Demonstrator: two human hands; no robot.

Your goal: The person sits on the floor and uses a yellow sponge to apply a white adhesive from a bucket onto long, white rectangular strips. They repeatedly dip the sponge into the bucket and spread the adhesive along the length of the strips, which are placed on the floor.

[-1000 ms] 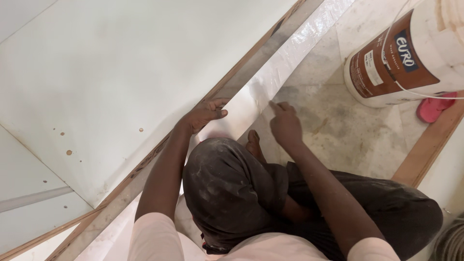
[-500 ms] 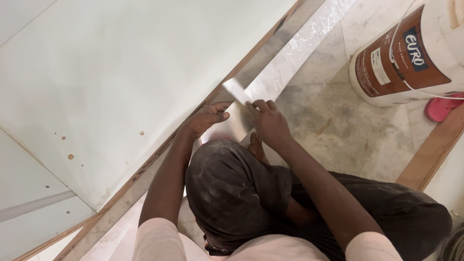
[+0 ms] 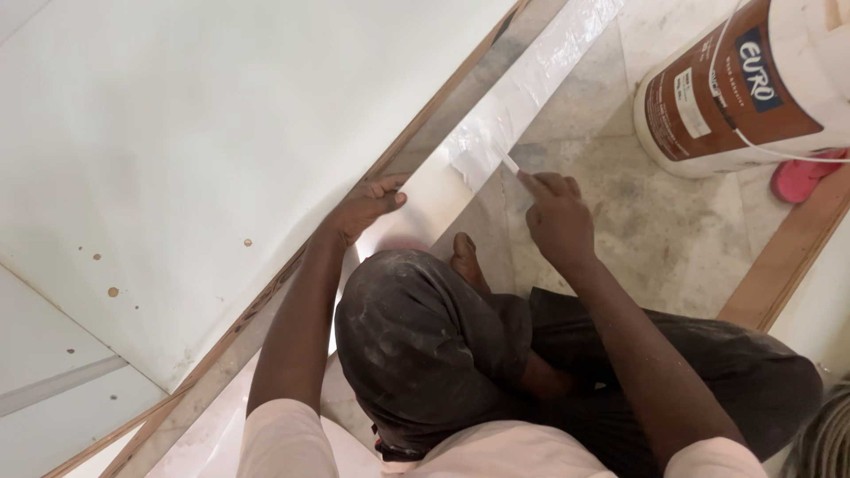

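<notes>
Pinching a thin white strip (image 3: 508, 163), the right hand (image 3: 558, 221) is closing its grip on the strip's near end; the left hand (image 3: 365, 205), fingers spread, is pressing the glossy film (image 3: 496, 115) beside the white panel (image 3: 221, 150). The strip is pointing diagonally up-left above the marble floor (image 3: 655, 239), near a bucket (image 3: 744, 88). Half a second earlier, both hands were meeting together.

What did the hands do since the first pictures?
The right hand moved away from the left and now pinches the edge of the clear film, lifting it off the white strip. Half a second ago both hands were close together. The left hand stayed pressing on the strip by the board. The bucket stayed put.
</notes>
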